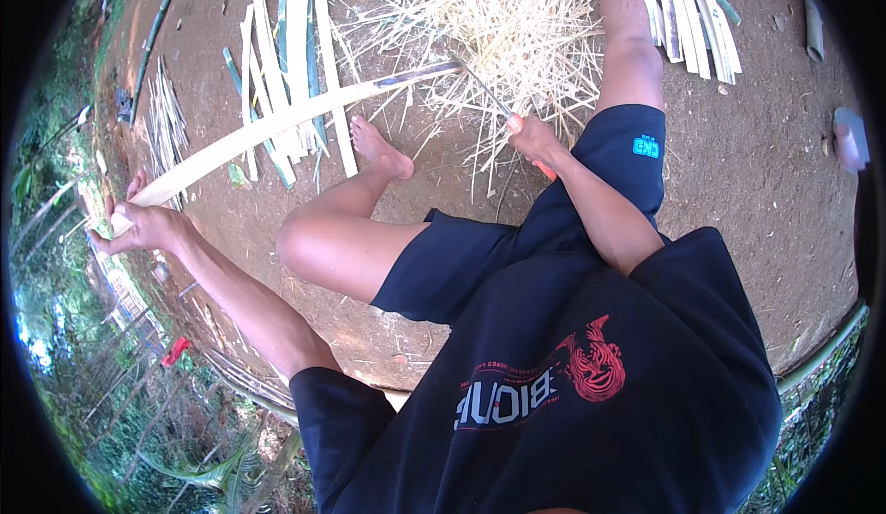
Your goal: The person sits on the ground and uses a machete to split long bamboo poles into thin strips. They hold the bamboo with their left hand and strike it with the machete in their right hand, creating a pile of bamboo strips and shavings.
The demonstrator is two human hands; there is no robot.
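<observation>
A long pale bamboo strip (268, 128) slants across the view, its dark-marked end over the shavings. At its near left end my left hand (143, 222) grips it, with the arm stretched out to the left. My right hand (540, 142) is closed around the orange handle of a knife (498, 104), beside my right thigh. The knife's thin blade points up and left, and its tip meets or passes by the dark end of the strip; I cannot tell which.
Pale shavings (503, 29) are heaped between my legs. Split bamboo strips (297, 43) lie left of them, more strips (688, 16) at the far right. Thin slivers (164, 122) lie farther left. A translucent container (851, 138) sits at the right edge, and a red object (174, 351) at lower left.
</observation>
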